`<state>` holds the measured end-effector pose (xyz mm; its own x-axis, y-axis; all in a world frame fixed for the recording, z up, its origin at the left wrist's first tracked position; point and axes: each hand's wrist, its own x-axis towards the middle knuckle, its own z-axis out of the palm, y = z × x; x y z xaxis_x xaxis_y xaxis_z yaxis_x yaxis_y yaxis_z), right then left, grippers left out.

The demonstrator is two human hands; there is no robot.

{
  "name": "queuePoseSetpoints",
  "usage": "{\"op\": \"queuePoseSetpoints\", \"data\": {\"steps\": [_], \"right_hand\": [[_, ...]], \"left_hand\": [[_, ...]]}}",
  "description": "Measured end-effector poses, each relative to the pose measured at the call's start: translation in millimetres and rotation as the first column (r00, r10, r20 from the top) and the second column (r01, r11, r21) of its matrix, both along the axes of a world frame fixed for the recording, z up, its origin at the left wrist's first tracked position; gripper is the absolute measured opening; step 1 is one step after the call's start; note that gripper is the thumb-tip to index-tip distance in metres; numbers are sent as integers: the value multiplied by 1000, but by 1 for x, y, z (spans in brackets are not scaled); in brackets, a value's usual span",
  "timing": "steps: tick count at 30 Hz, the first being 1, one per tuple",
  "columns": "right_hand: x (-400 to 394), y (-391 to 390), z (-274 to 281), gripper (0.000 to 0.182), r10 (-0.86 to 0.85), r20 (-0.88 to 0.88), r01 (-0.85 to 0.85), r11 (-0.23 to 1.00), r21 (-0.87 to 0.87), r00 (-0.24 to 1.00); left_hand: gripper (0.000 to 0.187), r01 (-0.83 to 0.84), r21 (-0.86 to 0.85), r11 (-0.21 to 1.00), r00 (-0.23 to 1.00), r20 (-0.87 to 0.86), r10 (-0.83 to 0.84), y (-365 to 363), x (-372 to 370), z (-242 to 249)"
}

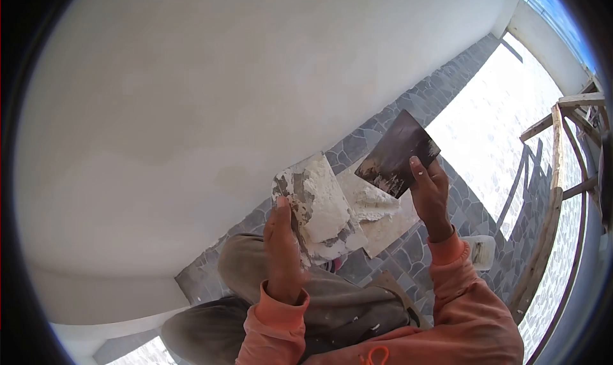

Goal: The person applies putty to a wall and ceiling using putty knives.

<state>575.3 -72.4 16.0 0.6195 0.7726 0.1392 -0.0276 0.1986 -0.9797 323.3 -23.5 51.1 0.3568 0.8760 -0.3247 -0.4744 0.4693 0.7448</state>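
Observation:
My left hand [284, 247] is closed on the near left edge of a putty-caked board [322, 208], its thumb lying on top. White putty is spread thickly over the middle of this board, with grey patches showing near its edges. In my right hand [429, 196] is a dark, flat rectangular spreader [399, 151], gripped at its lower right side and tilted up. Pale smears mark the spreader's lower edge. Below and between the two lies a pale sheet [396, 228] on the floor, with a ridge of white putty [375, 205] on it.
A smooth off-white wall [172, 97] rises on the left. The floor [408, 256] has a grey stone-pattern surface, brightly sunlit farther off. A white container [480, 251] stands beyond my right forearm. Wooden framing [554, 148] stands at the right. My bent knees [246, 263] are below the board.

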Motion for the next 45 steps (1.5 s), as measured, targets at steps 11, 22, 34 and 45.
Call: {"op": "queuePoseSetpoints", "data": {"steps": [11,22,34,45], "right_hand": [[-48,14,23,34,277,-694,-337,940,53,664],[-17,32,-56,31,179,-623,-218,976,13,762],[-22,-73,-294,27,-545,-745,-133,766,-629,384],[-65,-39,-389,63,752,85,23,93,-995,654]], "left_hand": [[50,106,-24,994,978,181,-100,-8,16,-12],[39,-13,-27,1000,1000,14,13,-7,1,-7],[50,-194,59,979,968,-149,200,9,-46,-23],[49,-324,18,946,910,-266,317,1,-71,-32]]}}
